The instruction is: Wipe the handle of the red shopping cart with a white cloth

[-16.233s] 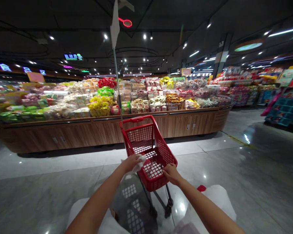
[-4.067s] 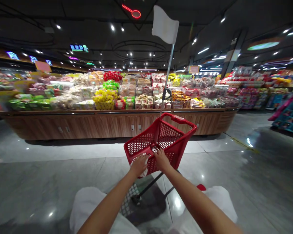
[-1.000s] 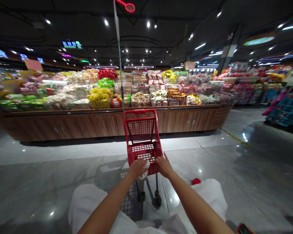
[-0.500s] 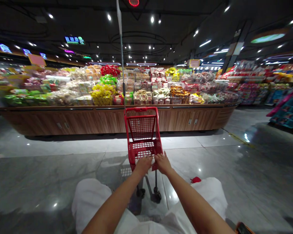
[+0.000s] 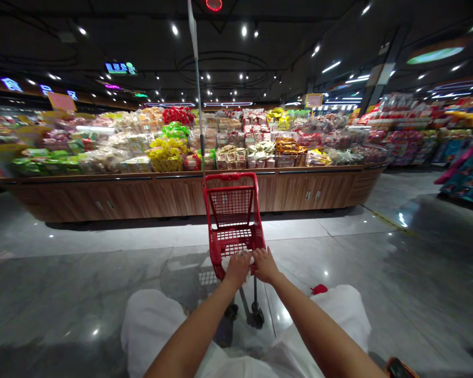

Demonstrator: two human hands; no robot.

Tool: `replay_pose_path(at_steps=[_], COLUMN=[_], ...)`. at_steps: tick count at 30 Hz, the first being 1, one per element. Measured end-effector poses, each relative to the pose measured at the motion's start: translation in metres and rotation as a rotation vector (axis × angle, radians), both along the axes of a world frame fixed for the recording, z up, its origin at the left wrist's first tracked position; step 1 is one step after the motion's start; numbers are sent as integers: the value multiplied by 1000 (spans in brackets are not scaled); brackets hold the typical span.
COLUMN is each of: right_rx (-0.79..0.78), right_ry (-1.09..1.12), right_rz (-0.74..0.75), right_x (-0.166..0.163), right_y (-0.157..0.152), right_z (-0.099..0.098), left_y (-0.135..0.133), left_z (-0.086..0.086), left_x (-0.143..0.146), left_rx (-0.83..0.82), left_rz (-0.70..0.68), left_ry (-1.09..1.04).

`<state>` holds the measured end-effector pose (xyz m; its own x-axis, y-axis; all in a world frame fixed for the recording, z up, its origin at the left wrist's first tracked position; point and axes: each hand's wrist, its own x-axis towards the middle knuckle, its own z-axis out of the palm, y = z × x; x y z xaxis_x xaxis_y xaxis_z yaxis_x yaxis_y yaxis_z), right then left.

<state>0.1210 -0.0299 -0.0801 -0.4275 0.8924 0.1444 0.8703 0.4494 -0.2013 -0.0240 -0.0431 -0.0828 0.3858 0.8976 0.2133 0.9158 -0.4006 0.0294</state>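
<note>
A small red shopping cart [image 5: 233, 215] stands on the grey floor straight ahead of me, its basket empty. A thin pole with a white flag [image 5: 197, 73] rises from its left side. My left hand [image 5: 237, 268] is closed on a white cloth [image 5: 246, 257] and presses it against the near rim of the basket. My right hand [image 5: 265, 264] rests on the same rim just to the right, fingers curled over the edge. My knees in white trousers show below the arms.
A long wooden display counter [image 5: 181, 191] piled with packaged snacks runs across behind the cart. More stocked shelves [image 5: 398, 136] and blue crates [image 5: 467, 178] stand at the right. Glossy grey tiled floor [image 5: 82, 273] spreads to both sides.
Over the last second both hands slid closer together on the cart's near rim, the left hand moving right with the cloth. Earlier the cart was turned at different angles.
</note>
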Motion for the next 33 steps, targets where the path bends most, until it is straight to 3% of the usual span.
replay_pose_path(at_steps=[2, 7, 9, 11, 16, 18, 20, 27, 30, 33], right_rx=[8, -7, -6, 7, 27, 26, 19, -24, -24, -8], right_ry=[0, 26, 33, 40, 52, 50, 30, 31, 40, 32], right_rz=[30, 11, -14, -45, -51, -29, 7, 17, -49, -77], right_x=[7, 14, 9, 2, -7, -3, 4, 12, 1, -6], right_y=[2, 6, 4, 1, -5, -4, 0, 6, 0, -3], right_z=[-1, 0, 1, 1, -1, -2, -3, -1, 1, 2], left_y=[-3, -14, -14, -11, -6, -5, -6, -12, -15, -14], left_z=[3, 14, 14, 10, -2, -1, 4, 18, 14, 13], left_x=[-12, -88, -97, -84, -2, 14, 6, -91, -84, -51], left_rx=[28, 91, 81, 55, 1, -7, -39, 42, 35, -24], left_rz=[-18, -47, -35, 8, 54, 59, 30, -40, 50, 123], left_ry=[35, 30, 11, -4, -55, -44, -11, 54, 54, 33])
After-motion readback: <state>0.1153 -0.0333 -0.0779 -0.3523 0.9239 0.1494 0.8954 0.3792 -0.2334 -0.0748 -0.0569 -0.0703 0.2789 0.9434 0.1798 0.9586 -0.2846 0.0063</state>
